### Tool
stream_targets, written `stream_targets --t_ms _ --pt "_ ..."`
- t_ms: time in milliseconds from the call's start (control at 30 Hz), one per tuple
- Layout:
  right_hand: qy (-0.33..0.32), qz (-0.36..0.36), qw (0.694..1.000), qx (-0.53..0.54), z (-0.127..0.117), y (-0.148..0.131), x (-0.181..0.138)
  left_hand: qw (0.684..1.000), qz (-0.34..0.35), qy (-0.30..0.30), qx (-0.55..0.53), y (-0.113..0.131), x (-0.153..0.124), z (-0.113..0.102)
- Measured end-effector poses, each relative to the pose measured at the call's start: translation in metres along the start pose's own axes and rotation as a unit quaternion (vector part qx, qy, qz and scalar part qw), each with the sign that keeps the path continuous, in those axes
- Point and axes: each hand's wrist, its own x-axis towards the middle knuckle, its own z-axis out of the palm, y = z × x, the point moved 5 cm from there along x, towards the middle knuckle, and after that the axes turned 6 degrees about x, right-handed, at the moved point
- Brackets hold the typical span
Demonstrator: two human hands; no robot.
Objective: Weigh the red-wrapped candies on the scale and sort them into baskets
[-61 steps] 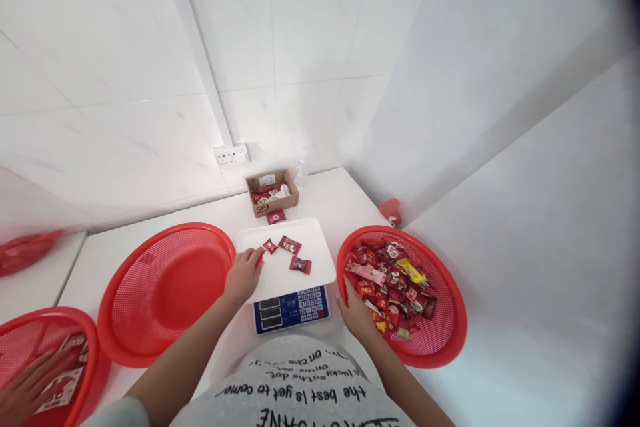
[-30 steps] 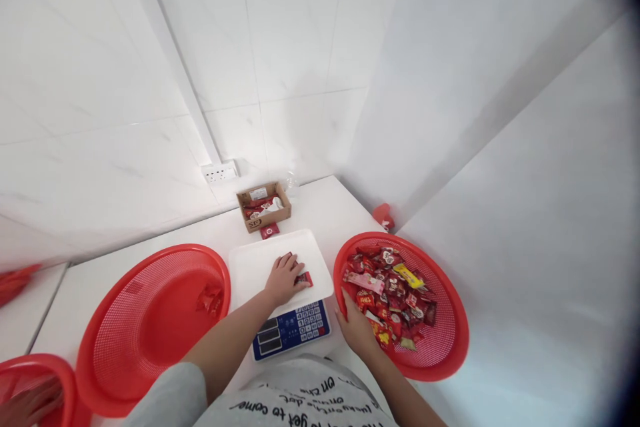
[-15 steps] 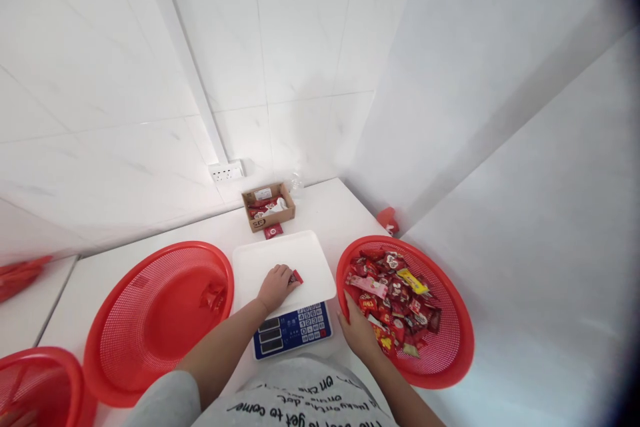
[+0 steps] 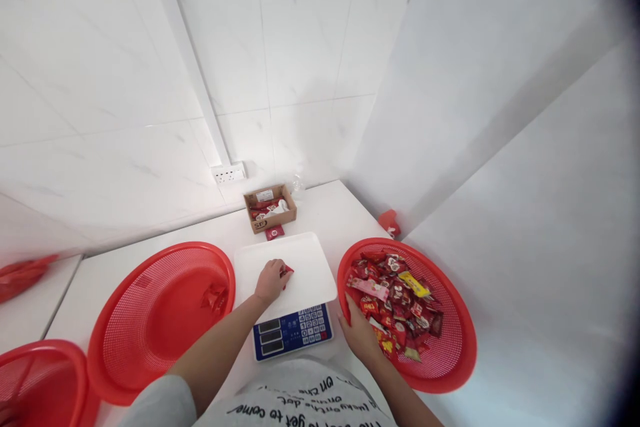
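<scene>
My left hand [image 4: 271, 281] is over the white pan of the scale [image 4: 310, 267], its fingers closed on a small red-wrapped snack packet [image 4: 287, 271]. The blue keypad and dark displays of the scale face me. My right hand [image 4: 359, 328] grips the near left rim of a red mesh basket [image 4: 463, 347], thumb outside the rim and fingers partly hidden inside. Many wrapped snacks [image 4: 400, 300] lie in this basket, mostly red, with one yellow and one pink packet among them.
Left of the scale stands another red basket [image 4: 165, 327] with a red packet [image 4: 215, 296] inside. A third red basket [image 4: 45, 380] is at the lower left. Behind the scale are a small cardboard box [image 4: 271, 210] of packets and one loose packet [image 4: 275, 232].
My left hand has shifted slightly left and up over the pan with the red packet. My right hand stays on the basket rim.
</scene>
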Motion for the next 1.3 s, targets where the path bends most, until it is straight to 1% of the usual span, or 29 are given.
stream_targets --t_ms 67,133,200,267,367,433,467,533,633,700,800,900,1000,1100,1200,1300 --pt "-0.002 0.001 1.000 0.001 0.001 0.001 0.000 0.999 -0.019 0.026 -0.011 -0.005 0.000 -0.012" --pt "-0.002 0.003 1.000 0.000 0.001 0.002 0.000 0.996 -0.047 0.064 -0.036 -0.014 -0.004 -0.030" --pt "-0.004 0.006 1.000 0.002 0.001 0.003 0.001 0.989 -0.082 0.110 -0.060 -0.030 -0.010 -0.052" --pt "-0.005 0.008 1.000 0.012 0.001 0.006 0.001 0.980 -0.125 0.146 -0.059 -0.049 -0.021 -0.076" --pt "-0.010 0.020 0.998 0.052 -0.002 0.011 0.004 0.964 -0.202 0.172 -0.024 -0.082 -0.043 -0.106" --pt "-0.009 0.036 0.996 0.084 -0.006 0.016 0.007 0.954 -0.243 0.173 -0.001 -0.101 -0.058 -0.118" --pt "-0.005 0.044 0.995 0.092 -0.008 0.018 0.010 0.951 -0.259 0.166 0.008 -0.109 -0.064 -0.121" --pt "0.005 0.046 0.995 0.087 -0.013 0.020 0.016 0.949 -0.284 0.138 0.021 -0.120 -0.076 -0.120" --pt "0.025 0.005 0.999 0.036 -0.020 0.020 0.032 0.952 -0.293 0.086 0.019 -0.124 -0.088 -0.103" --pt "0.039 -0.025 0.999 -0.017 -0.023 0.022 0.046 0.963 -0.265 0.055 -0.001 -0.119 -0.093 -0.086" --pt "0.053 -0.040 0.992 -0.105 -0.023 0.033 0.068 0.976 -0.219 0.002 -0.016 -0.109 -0.100 -0.059" --pt "0.045 -0.037 0.984 -0.168 -0.018 0.043 0.083 0.975 -0.215 -0.051 -0.015 -0.105 -0.107 -0.040" --pt "0.002 -0.018 0.976 -0.217 -0.012 0.048 0.087 0.970 -0.233 -0.073 -0.019 -0.103 -0.111 -0.036" --pt "-0.045 -0.019 0.964 -0.260 -0.007 0.046 0.078 0.966 -0.243 -0.085 -0.021 -0.101 -0.111 -0.039" --pt "-0.050 -0.043 0.958 -0.279 -0.008 0.043 0.066 0.964 -0.249 -0.087 -0.023 -0.100 -0.109 -0.042" --pt "-0.047 -0.071 0.959 -0.271 -0.011 0.043 0.057 0.966 -0.246 -0.075 -0.022 -0.101 -0.104 -0.044"
